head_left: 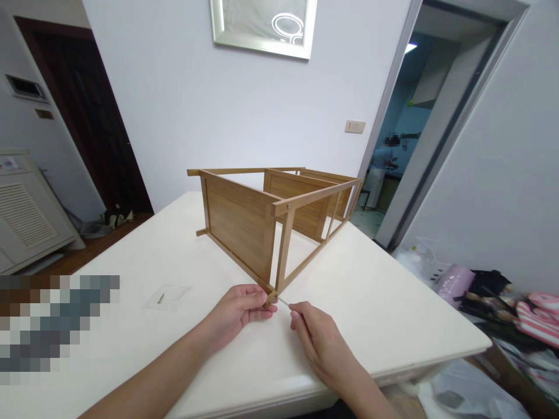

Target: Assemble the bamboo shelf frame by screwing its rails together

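Note:
A wooden shelf frame (pixel 238 227) with several slatted panels lies on its side on the white table (pixel 371 308). My left hand (pixel 240 308) grips the leg end at the shelf's nearest lower corner, thumb on top and fingers beneath. To the right of that corner, my right hand (pixel 318 337) pinches a thin metal hex key (pixel 283 301). Its tip meets the leg near the joint; the exact seat is too small to see, and my fingers hide its other end. A brass-coloured bolt (pixel 289 206) shows at the upper near corner.
On the table to the left lies a clear plastic bag (pixel 168 297) with a screw (pixel 161 299) in it. The wall stands behind the shelf. Bags and cloth items (pixel 489 291) are piled beyond the table's right edge. A person (pixel 379 169) stands in the room past the doorway.

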Motion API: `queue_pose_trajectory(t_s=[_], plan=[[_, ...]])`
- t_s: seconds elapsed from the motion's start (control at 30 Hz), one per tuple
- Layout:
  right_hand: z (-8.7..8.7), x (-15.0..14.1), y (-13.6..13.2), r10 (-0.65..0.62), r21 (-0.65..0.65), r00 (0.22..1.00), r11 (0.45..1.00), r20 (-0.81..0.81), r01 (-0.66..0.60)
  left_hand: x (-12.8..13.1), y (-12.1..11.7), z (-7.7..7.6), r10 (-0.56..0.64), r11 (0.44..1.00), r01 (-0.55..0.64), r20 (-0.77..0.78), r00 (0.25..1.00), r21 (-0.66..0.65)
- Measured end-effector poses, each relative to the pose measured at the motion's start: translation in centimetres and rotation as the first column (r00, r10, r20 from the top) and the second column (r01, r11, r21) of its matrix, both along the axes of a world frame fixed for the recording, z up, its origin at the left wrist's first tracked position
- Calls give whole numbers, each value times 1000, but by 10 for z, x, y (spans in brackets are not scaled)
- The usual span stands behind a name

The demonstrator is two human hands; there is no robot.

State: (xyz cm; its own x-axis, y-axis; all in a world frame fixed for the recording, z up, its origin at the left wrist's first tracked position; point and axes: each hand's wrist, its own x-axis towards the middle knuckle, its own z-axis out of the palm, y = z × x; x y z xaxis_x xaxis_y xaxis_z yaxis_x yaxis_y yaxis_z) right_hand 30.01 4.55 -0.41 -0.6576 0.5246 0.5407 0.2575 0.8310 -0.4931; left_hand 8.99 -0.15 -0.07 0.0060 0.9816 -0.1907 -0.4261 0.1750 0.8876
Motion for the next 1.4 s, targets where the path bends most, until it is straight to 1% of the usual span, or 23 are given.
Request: queue_pose_trajectory(t_s=[0.07, 0.17, 0.23, 0.4, 0.47, 0.53, 0.6, 0.63, 0.67, 0.7, 0.77, 0.8, 0.83, 0.87, 0.9, 0.93, 1.0, 1.1, 1.17, 1.23, 1.3, 1.37, 1.4], plan=[[1, 0, -1, 4, 13, 1000, 1000, -7, -3, 1, 0, 0, -2, 1000, 2, -3, 1000, 1], [0, -1, 1, -11, 98, 998, 995, -58, 17, 1, 0, 0, 13, 1000, -13, 12, 1000, 16], [-1, -1, 2, -22, 126, 996, 991, -90, 33, 2, 0, -1, 22, 1000, -22, 20, 1000, 20], [-1, 1, 0, 47, 146, 996, 989, -75, -35, 2, 1, -2, 12, 1000, -12, 1, 1000, 20], [-2, 3, -1, 51, 139, 996, 990, -77, -39, 2, 1, -1, 14, 1000, -14, -7, 1000, 12], [-4, 3, 0, 33, 100, 995, 995, -98, -23, 1, 1, -1, 10, 1000, -10, -13, 1000, 3], [-6, 3, 2, -8, -1, 991, 1000, -131, 8, 1, 0, -1, -1, 1000, 1, -19, 1000, 7], [-6, 3, 4, -32, -90, 988, 996, -151, 19, 0, 0, -1, -6, 1000, 7, -22, 1000, 13], [-7, 3, 6, -53, -201, 983, 980, -174, 17, 0, 0, -1, -11, 1000, 12, -26, 1000, 20], [-7, 3, 8, -69, -320, 977, 947, -200, 2, 0, 0, -1, -15, 1000, 15, -31, 999, 24], [-6, 2, 12, -89, -528, 962, 847, -257, -63, 1, 0, -1, -15, 1000, 16, -39, 999, 22], [-5, 2, 14, -93, -599, 955, 794, -283, -100, 1, 0, -2, -15, 1000, 15, -40, 999, 19], [-5, 2, 15, -95, -648, 948, 750, -303, -132, 1, 0, -2, -16, 1000, 16, -40, 999, 17], [-4, 2, 16, -97, -679, 944, 719, -314, -152, 1, 0, -2, -17, 1000, 18, -39, 999, 18], [-4, 1, 17, -102, -694, 943, 702, -318, -159, 1, 0, -2, -20, 1000, 21, -38, 999, 22], [-5, 1, 17, -109, -695, 943, 703, -316, -152, 2, 0, -2, -22, 999, 22, -38, 999, 25], [-6, 1, 16, -126, -655, 946, 748, -298, -107, 2, 1, -3, -17, 999, 18, -34, 999, 28], [-11, 1, 15, -152, -532, 955, 847, -256, -8, 1, 1, -2, 6, 1000, -5, -16, 1000, 24], [-13, 1, 14, -176, -409, 957, 910, -229, 69, 1, 1, -2, 15, 1000, -14, -8, 1000, 22], [-14, 1, 13, -198, -224, 955, 963, -220, 148, 1, 1, -2, 21, 1000, -21, -1, 1000, 17], [-13, 0, 11, -190, -12, 955, 981, -229, 192, 1, 1, -2, 29, 1000, -29, 8, 1000, 11], [-12, 0, 9, -161, 151, 959, 968, -234, 200, 1, 1, -2, 37, 999, -37, 14, 999, 9], [-11, -1, 7, -151, 205, 961, 958, -232, 200, 1, 1, -3, 40, 999, -40, 16, 999, 10]])
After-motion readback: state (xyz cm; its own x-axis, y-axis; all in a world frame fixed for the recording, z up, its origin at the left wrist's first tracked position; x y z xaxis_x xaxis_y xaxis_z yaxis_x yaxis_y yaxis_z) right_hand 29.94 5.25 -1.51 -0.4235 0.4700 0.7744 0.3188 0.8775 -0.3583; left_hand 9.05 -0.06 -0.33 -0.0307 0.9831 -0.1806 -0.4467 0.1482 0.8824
